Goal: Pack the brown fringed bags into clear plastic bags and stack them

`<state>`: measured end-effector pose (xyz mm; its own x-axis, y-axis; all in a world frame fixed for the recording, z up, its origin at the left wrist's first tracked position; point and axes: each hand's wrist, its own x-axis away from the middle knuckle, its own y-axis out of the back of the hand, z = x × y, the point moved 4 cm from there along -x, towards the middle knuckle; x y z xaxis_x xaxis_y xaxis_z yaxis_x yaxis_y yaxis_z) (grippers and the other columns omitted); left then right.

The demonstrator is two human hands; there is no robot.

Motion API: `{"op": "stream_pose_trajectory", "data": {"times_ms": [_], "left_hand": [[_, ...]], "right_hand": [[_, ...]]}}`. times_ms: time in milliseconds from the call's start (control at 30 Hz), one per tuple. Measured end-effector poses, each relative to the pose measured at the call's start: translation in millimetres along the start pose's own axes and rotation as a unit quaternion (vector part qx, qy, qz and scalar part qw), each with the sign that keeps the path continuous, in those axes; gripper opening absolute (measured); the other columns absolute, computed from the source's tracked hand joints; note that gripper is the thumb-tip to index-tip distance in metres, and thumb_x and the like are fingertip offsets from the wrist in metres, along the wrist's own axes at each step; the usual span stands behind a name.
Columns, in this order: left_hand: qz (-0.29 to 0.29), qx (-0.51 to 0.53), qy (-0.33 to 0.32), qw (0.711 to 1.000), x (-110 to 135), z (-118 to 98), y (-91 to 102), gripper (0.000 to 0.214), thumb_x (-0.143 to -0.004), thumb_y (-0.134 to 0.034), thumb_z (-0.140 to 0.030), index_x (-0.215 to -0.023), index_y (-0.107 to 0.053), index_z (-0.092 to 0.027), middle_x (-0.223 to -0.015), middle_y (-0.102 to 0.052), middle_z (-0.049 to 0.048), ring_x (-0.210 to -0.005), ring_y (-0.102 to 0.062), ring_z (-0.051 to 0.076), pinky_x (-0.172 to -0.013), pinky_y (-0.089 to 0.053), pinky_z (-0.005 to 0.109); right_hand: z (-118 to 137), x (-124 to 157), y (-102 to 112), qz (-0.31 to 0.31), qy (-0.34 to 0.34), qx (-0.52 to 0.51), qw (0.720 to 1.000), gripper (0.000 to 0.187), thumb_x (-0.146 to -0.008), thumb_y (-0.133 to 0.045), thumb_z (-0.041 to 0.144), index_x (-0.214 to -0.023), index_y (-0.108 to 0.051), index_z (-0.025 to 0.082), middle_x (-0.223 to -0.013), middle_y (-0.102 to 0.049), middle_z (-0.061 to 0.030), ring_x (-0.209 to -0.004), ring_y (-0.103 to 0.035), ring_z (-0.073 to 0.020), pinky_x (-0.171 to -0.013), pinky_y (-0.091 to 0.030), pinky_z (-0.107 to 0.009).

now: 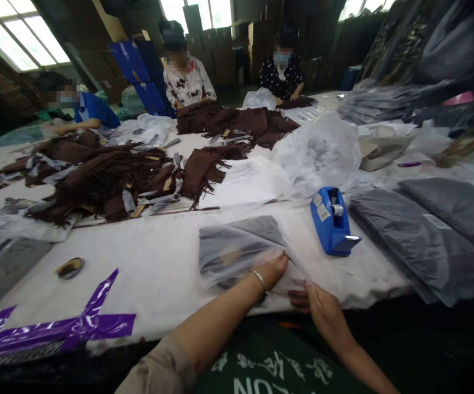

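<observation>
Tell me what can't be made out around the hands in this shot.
All in the head view:
- Grip of the left hand and right hand on the bag: unclear, because the clear film hardly shows.
- Print on the paper: too small.
- The round thing on the table: too small to name.
- The grey stack: cut off by the right edge.

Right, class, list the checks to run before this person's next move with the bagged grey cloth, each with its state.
1. Left hand resting on the clear bag of grey cloth: ok.
2. Right hand at the bag's near edge: ok.
3. Bag's mouth sealed: cannot tell.
4. Blue tape dispenser upright beside the bag, not touching: ok.
5. Bagged grey stack to the right, apart from both hands: ok.
</observation>
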<state>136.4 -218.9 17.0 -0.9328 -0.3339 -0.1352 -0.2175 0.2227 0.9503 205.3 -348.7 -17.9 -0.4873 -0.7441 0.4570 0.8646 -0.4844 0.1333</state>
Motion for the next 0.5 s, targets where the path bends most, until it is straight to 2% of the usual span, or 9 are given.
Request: {"op": "stream_pose_trajectory", "data": {"times_ms": [100, 167, 233, 267, 300, 333, 400, 467, 500], "left_hand": [[-0.004, 0.018, 0.029, 0.999, 15.0, -2.9, 8.7, 0.03, -0.089, -0.043, -0.02, -0.117, -0.047, -0.011, -0.103, -0.062, 0.0115, -0.094, -0.059, 0.021, -0.082, -0.049, 0.033], [-0.013, 0.07, -0.017, 0.997, 47.7, -6.0, 23.5, 0.036, -0.088, -0.046, -0.025, -0.123, -0.044, -0.015, -0.108, -0.062, 0.0087, -0.096, -0.059, 0.017, -0.082, -0.05, 0.027], [-0.043, 0.117, -0.089, 0.988, 93.2, -4.7, 45.8, 0.034, -0.089, -0.045, -0.022, -0.123, -0.047, -0.019, -0.111, -0.062, 0.0058, -0.099, -0.058, 0.014, -0.087, -0.048, 0.025], [-0.069, 0.113, -0.101, 0.986, 116.8, 0.0, 57.6, 0.034, -0.089, -0.045, -0.019, -0.123, -0.048, -0.021, -0.112, -0.062, 0.0053, -0.101, -0.057, 0.014, -0.091, -0.046, 0.027], [-0.105, 0.087, -0.074, 0.988, 138.6, 8.2, 68.5, 0.036, -0.088, -0.047, -0.018, -0.124, -0.048, -0.021, -0.114, -0.061, 0.0061, -0.104, -0.056, 0.015, -0.094, -0.044, 0.03], [-0.136, 0.043, -0.019, 0.99, 158.0, 18.5, 76.8, 0.039, -0.087, -0.048, -0.017, -0.125, -0.047, -0.022, -0.117, -0.06, 0.0074, -0.108, -0.054, 0.017, -0.097, -0.042, 0.035], [-0.153, -0.05, 0.099, 0.982, 186.7, 37.6, 82.1, 0.047, -0.086, -0.05, -0.019, -0.132, -0.04, -0.021, -0.128, -0.052, 0.0112, -0.12, -0.046, 0.024, -0.102, -0.038, 0.043], [-0.175, -0.107, 0.163, 0.965, 198.9, 51.4, 77.6, 0.052, -0.085, -0.049, -0.016, -0.135, -0.037, -0.021, -0.133, -0.047, 0.0113, -0.127, -0.039, 0.028, -0.103, -0.035, 0.048], [-0.195, -0.118, 0.179, 0.957, 198.5, 57.8, 73.8, 0.052, -0.085, -0.047, -0.012, -0.134, -0.039, -0.024, -0.131, -0.05, 0.0098, -0.125, -0.041, 0.028, -0.101, -0.038, 0.048]], "right_hand": [[0.9, 16.5, -7.9, 0.073, -0.034, -0.053, 0.995, 0.057, -0.086, -0.031, 0.059, -0.103, -0.06, 0.013, -0.094, -0.069, -0.0144, -0.082, -0.067, -0.0257, -0.069, -0.055, -0.039], [2.8, 26.8, -19.1, 0.143, -0.029, -0.068, 0.987, 0.057, -0.088, -0.028, 0.057, -0.108, -0.059, 0.013, -0.1, -0.068, -0.0141, -0.087, -0.066, -0.0251, -0.075, -0.055, -0.041], [8.9, 32.3, -32.3, 0.178, 0.056, 0.003, 0.982, 0.048, -0.089, -0.033, 0.051, -0.109, -0.06, 0.017, -0.106, -0.066, -0.0121, -0.094, -0.064, -0.024, -0.082, -0.052, -0.041], [13.9, 33.3, -40.2, 0.176, 0.131, 0.065, 0.973, 0.042, -0.089, -0.037, 0.047, -0.109, -0.061, 0.019, -0.109, -0.065, -0.0105, -0.098, -0.062, -0.0233, -0.087, -0.05, -0.041], [19.6, 33.9, -49.6, 0.166, 0.219, 0.136, 0.952, 0.035, -0.089, -0.041, 0.042, -0.11, -0.062, 0.022, -0.113, -0.064, -0.0086, -0.104, -0.059, -0.0227, -0.093, -0.047, -0.042], [25.2, 34.3, -60.9, 0.149, 0.309, 0.208, 0.916, 0.031, -0.089, -0.044, 0.037, -0.112, -0.06, 0.025, -0.118, -0.061, -0.0067, -0.109, -0.056, -0.0225, -0.097, -0.043, -0.043], [32.7, 32.7, -89.2, 0.12, 0.456, 0.331, 0.818, 0.038, -0.085, -0.05, 0.034, -0.123, -0.053, 0.027, -0.127, -0.055, -0.0057, -0.118, -0.049, -0.0249, -0.1, -0.039, -0.046], [37.3, 24.1, -120.8, 0.089, 0.555, 0.417, 0.714, 0.056, -0.079, -0.058, 0.036, -0.131, -0.043, 0.022, -0.131, -0.051, -0.0085, -0.118, -0.048, -0.0281, -0.095, -0.044, -0.045], [40.8, 18.2, -136.3, 0.072, 0.607, 0.439, 0.658, 0.056, -0.078, -0.06, 0.036, -0.13, -0.045, 0.02, -0.124, -0.057, -0.0091, -0.111, -0.054, -0.0266, -0.09, -0.048, -0.041]]}}
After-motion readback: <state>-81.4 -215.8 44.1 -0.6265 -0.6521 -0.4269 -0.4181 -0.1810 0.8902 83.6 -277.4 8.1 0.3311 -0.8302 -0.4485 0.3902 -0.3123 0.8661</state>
